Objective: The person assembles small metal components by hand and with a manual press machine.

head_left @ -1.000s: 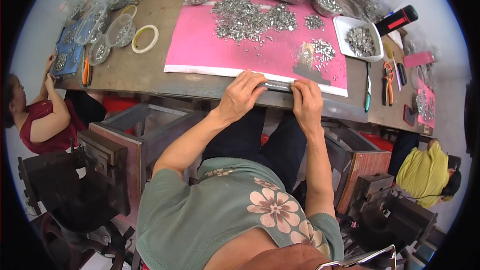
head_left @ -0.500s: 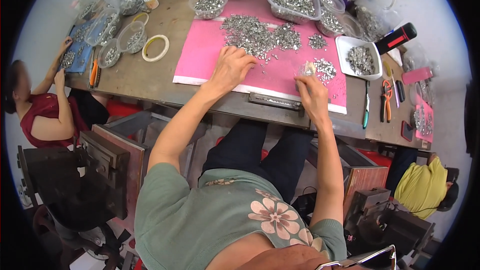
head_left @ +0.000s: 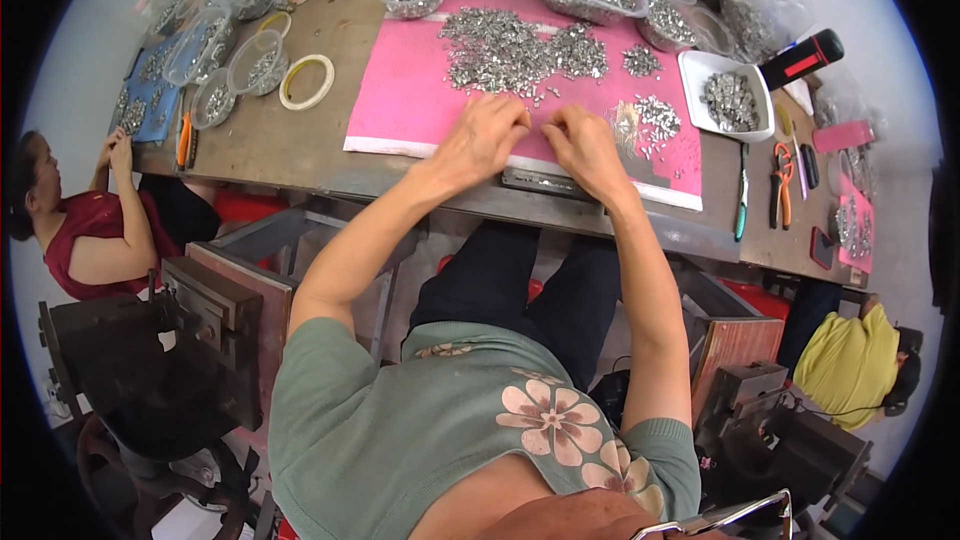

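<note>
My left hand (head_left: 484, 136) is closed in a pinch just below the large pile of small silvery metal pieces (head_left: 495, 52). Close to it on the right, my right hand (head_left: 590, 147) is also pinched, its fingertips turned toward the left ones with a narrow gap between. Whatever sits in either pinch is too small to make out. Both hands hover over or rest on a pink mat (head_left: 395, 100); I cannot tell which. Right of my right hand lies a smaller heap of shiny pieces (head_left: 658, 123), beside a worn grey patch of the mat.
A white tub (head_left: 765, 125) and a clear rectangular tub (head_left: 640, 8) hold more pieces. Orange-handled pliers (head_left: 780, 185) and a teal-handled tool (head_left: 741, 210) lie at right. A metal bar (head_left: 550, 185) lines the front edge. Co-workers sit left (head_left: 100, 230) and right (head_left: 850, 365).
My right hand has moved left from beside the smaller heap to near my left hand. My left hand has shifted slightly right. The left co-worker's hands have come together.
</note>
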Demonstrator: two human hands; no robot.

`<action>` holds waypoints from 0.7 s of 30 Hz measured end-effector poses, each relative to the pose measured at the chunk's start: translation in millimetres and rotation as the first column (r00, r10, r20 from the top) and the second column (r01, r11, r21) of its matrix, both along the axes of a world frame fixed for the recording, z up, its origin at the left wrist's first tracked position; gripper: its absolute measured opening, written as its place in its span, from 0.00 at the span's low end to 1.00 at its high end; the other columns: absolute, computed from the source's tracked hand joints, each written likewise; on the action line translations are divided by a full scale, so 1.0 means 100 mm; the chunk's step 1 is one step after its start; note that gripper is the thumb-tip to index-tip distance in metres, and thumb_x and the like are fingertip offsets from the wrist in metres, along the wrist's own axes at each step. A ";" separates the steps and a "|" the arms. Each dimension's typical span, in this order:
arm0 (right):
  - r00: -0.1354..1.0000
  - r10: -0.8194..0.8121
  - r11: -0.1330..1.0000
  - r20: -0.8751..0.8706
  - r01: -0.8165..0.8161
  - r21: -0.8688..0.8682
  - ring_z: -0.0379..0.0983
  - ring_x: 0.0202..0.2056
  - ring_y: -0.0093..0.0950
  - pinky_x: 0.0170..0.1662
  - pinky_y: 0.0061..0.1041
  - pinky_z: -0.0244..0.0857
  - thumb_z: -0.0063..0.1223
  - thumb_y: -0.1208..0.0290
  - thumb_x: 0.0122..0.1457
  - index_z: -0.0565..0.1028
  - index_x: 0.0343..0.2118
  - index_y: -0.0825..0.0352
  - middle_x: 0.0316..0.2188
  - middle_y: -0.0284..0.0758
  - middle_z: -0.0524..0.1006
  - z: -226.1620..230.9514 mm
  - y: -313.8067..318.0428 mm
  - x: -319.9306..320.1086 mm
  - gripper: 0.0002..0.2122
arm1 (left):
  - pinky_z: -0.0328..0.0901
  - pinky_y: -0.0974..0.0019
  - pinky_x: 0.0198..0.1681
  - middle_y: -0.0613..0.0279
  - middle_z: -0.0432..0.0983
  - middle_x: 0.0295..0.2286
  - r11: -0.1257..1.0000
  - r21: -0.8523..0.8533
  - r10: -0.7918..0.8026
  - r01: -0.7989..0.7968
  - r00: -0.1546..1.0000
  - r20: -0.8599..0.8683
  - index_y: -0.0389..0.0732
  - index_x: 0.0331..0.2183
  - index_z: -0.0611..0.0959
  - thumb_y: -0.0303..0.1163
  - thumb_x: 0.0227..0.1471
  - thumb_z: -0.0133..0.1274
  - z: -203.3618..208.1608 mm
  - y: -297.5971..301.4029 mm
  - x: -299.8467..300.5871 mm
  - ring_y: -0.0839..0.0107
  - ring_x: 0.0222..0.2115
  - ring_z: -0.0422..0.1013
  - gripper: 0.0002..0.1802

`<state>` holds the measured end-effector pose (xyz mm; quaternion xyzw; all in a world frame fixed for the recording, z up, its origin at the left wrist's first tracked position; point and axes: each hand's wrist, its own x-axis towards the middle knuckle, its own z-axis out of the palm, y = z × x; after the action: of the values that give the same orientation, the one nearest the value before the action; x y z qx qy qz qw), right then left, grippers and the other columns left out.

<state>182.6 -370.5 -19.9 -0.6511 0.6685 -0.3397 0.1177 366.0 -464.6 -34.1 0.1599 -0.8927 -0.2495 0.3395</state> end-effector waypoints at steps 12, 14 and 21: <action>0.985 -0.050 0.984 0.167 0.077 -0.159 0.74 0.35 0.40 0.42 0.34 0.66 0.58 0.81 0.56 0.75 0.33 0.71 0.32 0.40 0.77 -0.05 0.81 0.24 0.03 | 0.65 0.55 0.39 0.53 0.72 0.31 0.986 0.164 0.015 0.013 0.985 -0.172 0.35 0.34 0.76 0.19 0.52 0.56 -0.11 0.74 -0.04 0.52 0.34 0.69 0.06; 0.990 -0.054 0.980 0.129 0.077 -0.182 0.74 0.36 0.40 0.42 0.34 0.65 0.58 0.81 0.56 0.75 0.33 0.70 0.32 0.39 0.77 -0.08 0.80 0.25 0.03 | 0.65 0.55 0.39 0.53 0.71 0.31 0.995 0.095 0.021 -0.005 0.985 -0.170 0.34 0.34 0.76 0.19 0.52 0.56 -0.11 0.76 -0.05 0.52 0.34 0.69 0.07; 0.994 -0.109 0.959 0.026 0.112 -0.261 0.74 0.35 0.39 0.42 0.35 0.64 0.59 0.81 0.56 0.76 0.33 0.70 0.32 0.39 0.77 -0.11 0.80 0.32 0.03 | 0.67 0.54 0.42 0.53 0.72 0.29 0.994 -0.073 0.073 -0.083 0.989 -0.128 0.33 0.32 0.76 0.21 0.50 0.58 -0.07 0.81 -0.03 0.52 0.33 0.70 0.07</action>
<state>214.8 -290.2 -31.3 -0.6207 0.6523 -0.4347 0.0155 363.3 -383.2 -41.3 0.1654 -0.8718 -0.2105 0.4102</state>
